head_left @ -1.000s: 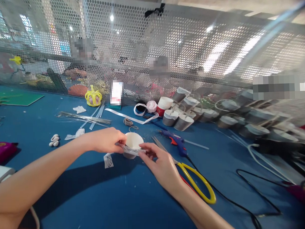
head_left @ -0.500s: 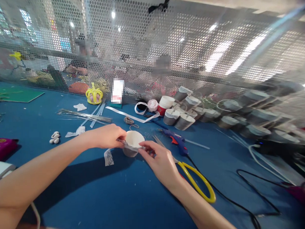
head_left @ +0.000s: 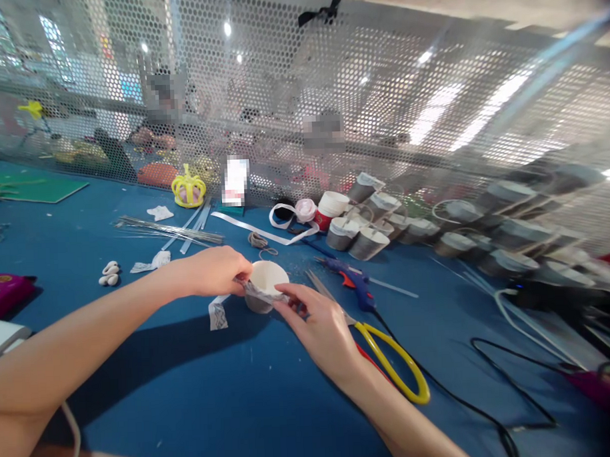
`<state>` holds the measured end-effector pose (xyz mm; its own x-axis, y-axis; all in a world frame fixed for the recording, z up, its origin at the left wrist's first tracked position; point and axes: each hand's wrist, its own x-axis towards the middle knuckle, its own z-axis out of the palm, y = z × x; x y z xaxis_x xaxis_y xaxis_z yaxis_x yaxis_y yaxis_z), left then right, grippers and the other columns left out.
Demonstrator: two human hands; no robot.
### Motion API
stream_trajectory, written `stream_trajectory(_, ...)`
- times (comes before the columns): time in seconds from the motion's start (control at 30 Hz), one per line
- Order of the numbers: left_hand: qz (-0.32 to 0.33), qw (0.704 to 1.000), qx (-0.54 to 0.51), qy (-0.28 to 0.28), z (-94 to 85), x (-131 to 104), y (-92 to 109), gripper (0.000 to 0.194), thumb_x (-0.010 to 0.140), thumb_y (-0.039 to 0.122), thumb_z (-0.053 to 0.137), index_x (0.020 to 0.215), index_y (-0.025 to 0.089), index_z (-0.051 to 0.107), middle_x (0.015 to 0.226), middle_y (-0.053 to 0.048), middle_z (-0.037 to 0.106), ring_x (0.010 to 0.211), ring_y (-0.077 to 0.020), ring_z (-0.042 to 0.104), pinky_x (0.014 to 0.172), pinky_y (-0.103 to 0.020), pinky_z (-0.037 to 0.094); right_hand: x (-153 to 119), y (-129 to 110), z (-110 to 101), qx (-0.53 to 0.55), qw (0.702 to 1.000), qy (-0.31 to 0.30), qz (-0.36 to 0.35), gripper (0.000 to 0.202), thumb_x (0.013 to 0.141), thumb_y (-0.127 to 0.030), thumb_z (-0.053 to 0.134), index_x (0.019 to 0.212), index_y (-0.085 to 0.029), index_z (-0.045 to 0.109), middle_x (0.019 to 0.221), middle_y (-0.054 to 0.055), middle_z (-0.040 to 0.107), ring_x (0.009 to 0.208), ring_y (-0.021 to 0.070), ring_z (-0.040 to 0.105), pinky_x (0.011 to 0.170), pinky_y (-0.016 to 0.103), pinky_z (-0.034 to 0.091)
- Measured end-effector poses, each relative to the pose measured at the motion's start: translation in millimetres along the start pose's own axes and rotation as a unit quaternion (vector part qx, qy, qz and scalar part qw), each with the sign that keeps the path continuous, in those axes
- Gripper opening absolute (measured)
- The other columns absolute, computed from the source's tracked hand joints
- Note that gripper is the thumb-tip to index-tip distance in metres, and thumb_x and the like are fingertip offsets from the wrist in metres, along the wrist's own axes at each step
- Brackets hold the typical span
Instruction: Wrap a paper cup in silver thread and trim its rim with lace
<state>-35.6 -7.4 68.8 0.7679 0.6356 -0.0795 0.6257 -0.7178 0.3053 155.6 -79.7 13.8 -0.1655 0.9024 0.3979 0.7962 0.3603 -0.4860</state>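
Here the left hand (head_left: 217, 271) and right hand (head_left: 321, 324) pinch a patterned ribbon (head_left: 260, 293) with closed fingers against the white paper cup (head_left: 267, 283) on the blue tabletop (head_left: 200, 392).

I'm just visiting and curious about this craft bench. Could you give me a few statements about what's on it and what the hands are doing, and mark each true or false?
1. Both hands hold a patterned ribbon against a white paper cup. True: the left hand and the right hand pinch it at the cup's near side.
2. The cup lies on its side. False: it stands upright, mouth up.
3. Yellow-handled scissors lie on the blue table by the right wrist. True.
4. The blue glue gun is in the right hand. False: it lies on the table beyond that hand.
5. A yellow crown sits near the mesh screen. True.
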Motion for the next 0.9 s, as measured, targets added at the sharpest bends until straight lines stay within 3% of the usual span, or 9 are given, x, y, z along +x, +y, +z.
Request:
stream_trajectory(0.37,-0.015,0.999,0.026,0.041,2.6,5,0,0.01,0.076,0.023,0.055,0.072,0.014,0.058,0.07,-0.005,0.063,0.065,-0.0156,0.054,0.054,-0.023,0.029,3,-2,-4,-0.044,0.998,-0.009,-0.036,0.013,0.083,-0.024,0.053,0.086,-0.017,0.064,0.077,0.005,0.067,0.071,0.0179,0.06,0.064,0.027,0.044)
stream_trajectory(0.6,-0.011,0.998,-0.006,0.064,5.9,6,0,0.018,0.079,0.028,0.054,0.094,0.017,0.053,0.073,-0.002,0.062,0.061,-0.0134,0.053,0.054,-0.021,0.031,7,-1,-12,-0.033,0.999,-0.005,-0.027,0.009,0.08,-0.021,0.056,0.078,-0.018,0.064,0.069,0.002,0.066,0.062,0.0153,0.058,0.058,0.024,0.04)
stream_trajectory(0.77,0.028,0.998,-0.031,0.056,-0.4,0,4,0.028,0.079,0.033,0.054,0.103,0.019,0.052,0.075,0.0,0.061,0.06,-0.0118,0.052,0.054,-0.02,0.033,8,-8,-31,0.032,0.996,-0.079,0.017,0.012,0.079,-0.026,0.056,0.075,-0.019,0.063,0.065,-0.001,0.063,0.058,0.0128,0.054,0.055,0.023,0.038)
stream_trajectory(0.9,0.071,0.994,-0.078,0.003,-7.1,-6,7,0.018,0.079,0.028,0.053,0.093,0.02,0.061,0.074,0.001,0.062,0.061,-0.0095,0.053,0.057,-0.019,0.035,7,-15,-45,0.089,0.985,-0.14,0.051,0.012,0.077,-0.028,0.057,0.073,-0.018,0.063,0.061,-0.002,0.057,0.055,0.0105,0.046,0.051,0.022,0.034)
